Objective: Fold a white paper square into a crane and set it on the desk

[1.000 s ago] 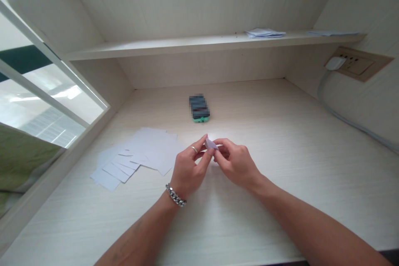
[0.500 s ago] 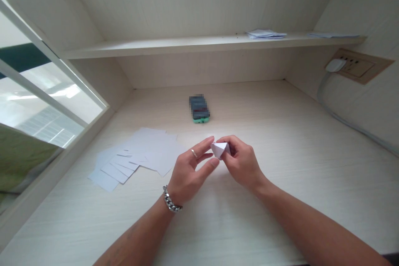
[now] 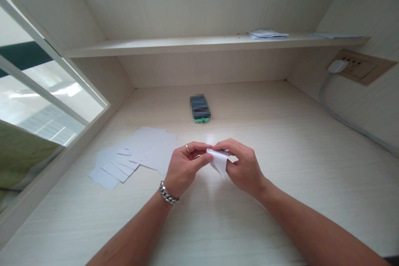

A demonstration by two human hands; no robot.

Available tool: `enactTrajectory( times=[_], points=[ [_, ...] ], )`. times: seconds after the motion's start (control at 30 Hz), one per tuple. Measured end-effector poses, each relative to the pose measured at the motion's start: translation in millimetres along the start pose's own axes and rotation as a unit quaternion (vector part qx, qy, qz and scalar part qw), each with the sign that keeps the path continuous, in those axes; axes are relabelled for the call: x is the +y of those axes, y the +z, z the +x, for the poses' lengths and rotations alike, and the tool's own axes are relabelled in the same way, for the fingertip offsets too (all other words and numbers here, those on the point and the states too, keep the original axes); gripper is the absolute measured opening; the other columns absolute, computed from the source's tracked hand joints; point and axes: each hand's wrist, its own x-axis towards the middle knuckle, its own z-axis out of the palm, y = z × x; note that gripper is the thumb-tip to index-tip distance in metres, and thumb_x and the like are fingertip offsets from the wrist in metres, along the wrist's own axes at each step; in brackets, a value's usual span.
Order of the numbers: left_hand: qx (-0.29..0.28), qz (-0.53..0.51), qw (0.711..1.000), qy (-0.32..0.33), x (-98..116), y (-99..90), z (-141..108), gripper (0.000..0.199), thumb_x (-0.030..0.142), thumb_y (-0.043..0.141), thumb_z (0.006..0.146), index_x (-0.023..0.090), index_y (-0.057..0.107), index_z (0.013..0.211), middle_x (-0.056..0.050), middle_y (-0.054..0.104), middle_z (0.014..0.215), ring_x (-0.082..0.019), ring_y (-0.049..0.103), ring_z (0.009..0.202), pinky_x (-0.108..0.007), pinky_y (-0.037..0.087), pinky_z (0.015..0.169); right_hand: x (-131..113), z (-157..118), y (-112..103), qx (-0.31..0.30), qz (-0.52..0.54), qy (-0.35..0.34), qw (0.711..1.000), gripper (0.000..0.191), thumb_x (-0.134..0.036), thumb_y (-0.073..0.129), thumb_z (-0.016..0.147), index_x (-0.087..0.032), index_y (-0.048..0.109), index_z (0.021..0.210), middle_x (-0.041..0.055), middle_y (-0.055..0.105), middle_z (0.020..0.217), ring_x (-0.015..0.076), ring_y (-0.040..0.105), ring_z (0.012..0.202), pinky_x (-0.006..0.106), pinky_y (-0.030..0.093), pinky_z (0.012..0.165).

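Note:
Between my two hands is a small folded piece of white paper (image 3: 219, 162), with one pointed flap hanging down toward me. My left hand (image 3: 185, 167), wearing a ring and a chain bracelet (image 3: 168, 193), pinches its left corner between thumb and fingers. On the other side my right hand (image 3: 242, 163) grips the right part, its index finger lying along the top edge. The paper's far side is hidden from me. Both hands are just above the pale wooden desk (image 3: 274, 133).
Loose white sheets (image 3: 152, 145) lie spread left of my hands. A dark, pixelated object with a green end (image 3: 200, 109) rests farther back. Folded papers (image 3: 268, 34) sit on the shelf (image 3: 174, 45). At right, a plug (image 3: 337, 66) with a cable is in the wall socket (image 3: 364, 67).
My left thumb and fingers have closed onto the paper's left corner. The paper has turned, and a pointed flap now hangs down where a compact folded shape showed before.

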Motion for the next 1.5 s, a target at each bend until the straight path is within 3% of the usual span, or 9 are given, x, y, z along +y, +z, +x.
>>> enactTrajectory(
  times=[0.53,0.77,0.97,1.2,1.5],
  points=[
    [-0.008,-0.085,0.996,-0.020,-2.1,3.0,-0.9,0.016,0.017,0.086,0.061,0.017,0.074,0.072,-0.003,0.072,0.074,-0.012,0.063,0.068,-0.022,0.051,0.060,-8.2,-2.3,1.0,0.027,0.006,-0.001,1.000,0.008,-0.016,0.064,0.080,-0.022,0.066,0.085,0.0023,0.069,0.079,0.0165,0.064,0.071,0.028,0.050,0.063],
    [-0.033,-0.070,0.995,-0.059,0.2,1.2,-2.0,0.023,0.028,0.083,0.066,0.014,0.076,0.083,-0.007,0.073,0.077,-0.016,0.064,0.069,-0.029,0.053,0.065,-5.5,-0.9,-0.9,0.029,0.009,0.011,0.999,0.015,-0.011,0.062,0.080,-0.023,0.067,0.086,0.0024,0.070,0.081,0.0172,0.065,0.072,0.028,0.051,0.063],
    [-0.025,-0.062,0.996,-0.050,0.0,1.3,-1.1,0.017,0.021,0.084,0.065,0.015,0.076,0.078,-0.005,0.074,0.074,-0.014,0.064,0.066,-0.025,0.052,0.063,-6.2,-1.3,-1.1,0.022,0.005,-0.021,1.000,0.015,-0.010,0.062,0.080,-0.023,0.067,0.086,0.0019,0.070,0.080,0.0161,0.065,0.071,0.027,0.050,0.062],
    [-0.024,-0.087,0.994,-0.058,-0.7,0.9,-1.2,0.014,0.019,0.084,0.064,0.015,0.074,0.071,-0.004,0.074,0.073,-0.011,0.064,0.065,-0.021,0.051,0.060,-8.5,-2.9,0.0,0.039,0.003,-0.007,0.999,0.011,-0.014,0.065,0.079,-0.022,0.066,0.087,0.0022,0.071,0.079,0.0160,0.065,0.069,0.027,0.050,0.061],
    [-0.043,-0.063,0.995,-0.063,-0.7,-2.9,-0.7,0.015,0.021,0.081,0.070,0.015,0.078,0.084,-0.006,0.075,0.079,-0.013,0.065,0.071,-0.024,0.053,0.066,-4.2,0.6,-2.6,0.012,0.043,-0.001,0.999,0.017,-0.009,0.066,0.077,-0.022,0.068,0.088,0.0014,0.070,0.082,0.0158,0.065,0.073,0.026,0.051,0.063]
  ],
)
